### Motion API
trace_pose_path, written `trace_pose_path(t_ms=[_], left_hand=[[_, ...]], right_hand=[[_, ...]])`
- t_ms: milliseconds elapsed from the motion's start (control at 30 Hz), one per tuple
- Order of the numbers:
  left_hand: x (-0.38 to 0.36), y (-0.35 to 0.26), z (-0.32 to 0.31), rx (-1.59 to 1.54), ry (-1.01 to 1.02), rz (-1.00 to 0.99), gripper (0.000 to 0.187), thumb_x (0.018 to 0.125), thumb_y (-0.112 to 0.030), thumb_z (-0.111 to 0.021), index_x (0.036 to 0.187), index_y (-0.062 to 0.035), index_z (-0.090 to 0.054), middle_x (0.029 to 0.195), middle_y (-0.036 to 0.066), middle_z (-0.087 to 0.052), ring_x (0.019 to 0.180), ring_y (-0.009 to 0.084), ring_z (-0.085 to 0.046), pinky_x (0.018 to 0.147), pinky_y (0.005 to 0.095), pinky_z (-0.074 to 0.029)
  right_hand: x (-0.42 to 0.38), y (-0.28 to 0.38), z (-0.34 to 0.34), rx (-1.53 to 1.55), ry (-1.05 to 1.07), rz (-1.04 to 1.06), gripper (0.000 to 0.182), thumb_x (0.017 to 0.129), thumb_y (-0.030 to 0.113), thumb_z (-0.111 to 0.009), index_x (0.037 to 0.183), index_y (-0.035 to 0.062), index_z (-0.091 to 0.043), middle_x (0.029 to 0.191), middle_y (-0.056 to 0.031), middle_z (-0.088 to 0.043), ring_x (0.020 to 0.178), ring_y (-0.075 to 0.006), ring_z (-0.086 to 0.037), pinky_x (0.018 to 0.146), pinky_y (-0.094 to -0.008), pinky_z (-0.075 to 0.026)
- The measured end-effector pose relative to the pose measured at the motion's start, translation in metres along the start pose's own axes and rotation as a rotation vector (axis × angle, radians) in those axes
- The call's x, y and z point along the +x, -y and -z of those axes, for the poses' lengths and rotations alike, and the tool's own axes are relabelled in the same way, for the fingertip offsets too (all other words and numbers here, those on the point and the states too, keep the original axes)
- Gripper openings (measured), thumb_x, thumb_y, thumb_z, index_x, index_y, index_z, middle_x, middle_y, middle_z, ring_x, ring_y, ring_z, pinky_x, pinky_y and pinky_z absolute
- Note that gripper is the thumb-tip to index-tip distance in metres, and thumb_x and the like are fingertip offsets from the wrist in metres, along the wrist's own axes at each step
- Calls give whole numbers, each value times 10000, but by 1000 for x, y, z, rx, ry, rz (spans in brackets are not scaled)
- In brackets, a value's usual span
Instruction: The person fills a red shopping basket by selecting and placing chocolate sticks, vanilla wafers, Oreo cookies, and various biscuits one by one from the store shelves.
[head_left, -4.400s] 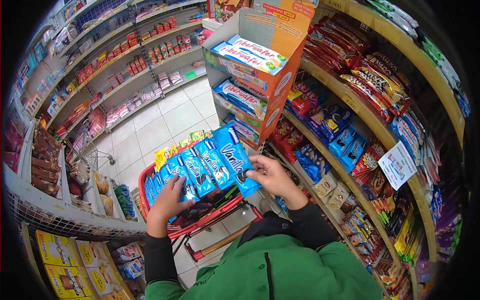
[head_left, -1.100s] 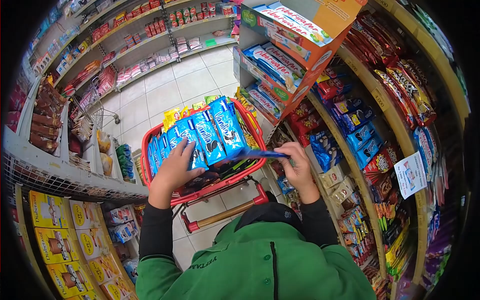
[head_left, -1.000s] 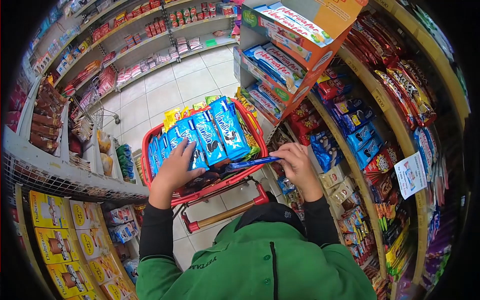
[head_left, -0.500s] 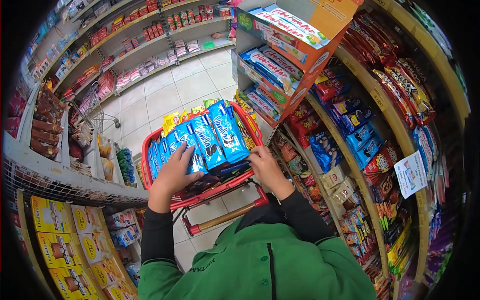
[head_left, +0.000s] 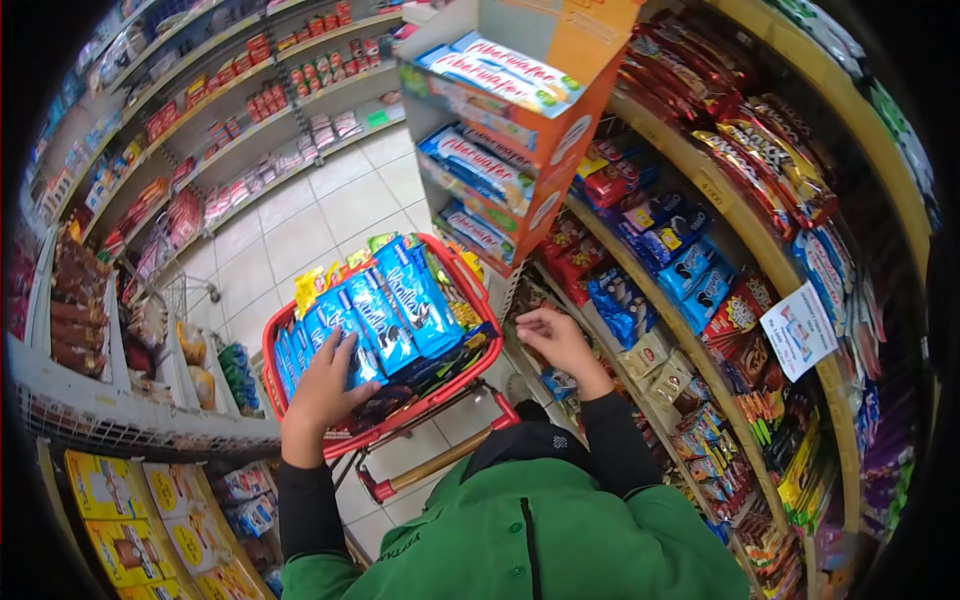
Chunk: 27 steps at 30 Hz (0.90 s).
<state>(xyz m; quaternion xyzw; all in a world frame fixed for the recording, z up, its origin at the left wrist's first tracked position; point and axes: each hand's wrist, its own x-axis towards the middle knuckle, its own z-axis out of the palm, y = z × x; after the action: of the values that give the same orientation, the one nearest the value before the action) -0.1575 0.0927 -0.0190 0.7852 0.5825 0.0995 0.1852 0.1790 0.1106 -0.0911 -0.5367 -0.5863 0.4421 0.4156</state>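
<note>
A red shopping basket (head_left: 487, 300) sits in front of me, filled with blue snack packets (head_left: 408, 300) marked "Vanilla". Yellow packets (head_left: 318, 283) show behind them, and darker packages lie underneath. My left hand (head_left: 322, 385) rests on the blue packets at the near left, fingers spread and thumb out to the side. Just off the basket's right side, my right hand (head_left: 560, 345) is raised in the air. Its fingers are loosely bent and apart, with nothing visible in them.
An orange display stand (head_left: 570, 140) of Fiberwafer boxes rises beyond the basket. Shelves of snack packets (head_left: 690, 270) curve along the right, with a white price sign (head_left: 800, 330). Yellow boxes (head_left: 120, 500) line the lower left. A wooden-barred cart handle (head_left: 430, 470) is close to my body.
My right hand has come off the packets at the basket's right edge and moved right. My left hand stays on the blue packets. The whole view has shifted slightly.
</note>
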Motion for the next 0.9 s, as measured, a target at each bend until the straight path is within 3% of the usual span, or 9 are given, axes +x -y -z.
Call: trace_pose_path(t_ms=[33, 200, 333, 433, 533, 567, 700, 900], left_hand=[[0, -2, 1, 0, -1, 1, 729, 646, -323, -685, 1230, -37, -356, 1298, 203, -295, 1146, 360, -360, 922, 382, -343], [0, -3, 1, 9, 6, 9, 731, 645, -311, -689, 1235, -43, -350, 1292, 204, -303, 1145, 361, -359, 919, 387, -345], [-1, -5, 2, 25, 9, 10, 732, 644, -306, -689, 1236, -46, -348, 1286, 207, -309, 1146, 359, -359, 917, 390, -346], [-1, -4, 1, 4, 8, 8, 730, 644, -308, -690, 1233, -42, -351, 1283, 210, -311, 1146, 359, -357, 920, 391, -342], [-1, -3, 2, 8, 3, 3, 728, 646, -320, -688, 1229, -39, -355, 1278, 212, -315, 1143, 361, -359, 918, 390, -344], [0, -3, 2, 6, 4, 2, 728, 646, -323, -688, 1229, -39, -355, 1278, 212, -316, 1143, 362, -360, 918, 390, -344], [0, 1, 1, -20, 12, -1, 728, 650, -337, -686, 1228, -37, -360, 1281, 212, -313, 1143, 367, -359, 922, 387, -340], [1, 3, 3, -55, 18, -3, 721, 651, -337, -686, 1222, -30, -369, 1286, 213, -307, 1148, 369, -352, 928, 383, -333]], right_hand=[[1, 4, 12, 45, -25, -7, 190, 755, 78, -595, 924, -5, -569, 789, -43, -603, 691, -98, -559, 633, -239, -446], [0, 41, 74, 267, -372, 85, 188, 755, 33, -563, 942, 17, -555, 791, -34, -587, 652, -79, -522, 584, -203, -418], [15, 37, 124, 36, -965, 272, 158, 758, 68, -561, 905, 15, -538, 742, -39, -574, 646, -113, -535, 583, -223, -423], [20, 58, 143, -238, -1262, 33, 344, 727, 225, -625, 939, -16, -501, 804, -118, -565, 721, -201, -545, 646, -284, -434], [37, 52, 154, -518, -1287, -122, 589, 656, 375, -672, 984, -62, -451, 916, -220, -520, 833, -302, -515, 733, -361, -417], [42, 47, 156, -567, -1279, -118, 734, 609, 431, -692, 1018, -96, -386, 992, -288, -459, 945, -362, -445, 792, -410, -390], [47, 50, 143, -624, -1137, -333, 768, 600, 397, -698, 1083, -76, -333, 1026, -288, -457, 1044, -373, -406, 861, -372, -364], [50, 35, 151, -579, -1250, -252, 669, 614, 297, -683, 1089, -45, -359, 1001, -258, -486, 974, -384, -457, 844, -373, -375]])
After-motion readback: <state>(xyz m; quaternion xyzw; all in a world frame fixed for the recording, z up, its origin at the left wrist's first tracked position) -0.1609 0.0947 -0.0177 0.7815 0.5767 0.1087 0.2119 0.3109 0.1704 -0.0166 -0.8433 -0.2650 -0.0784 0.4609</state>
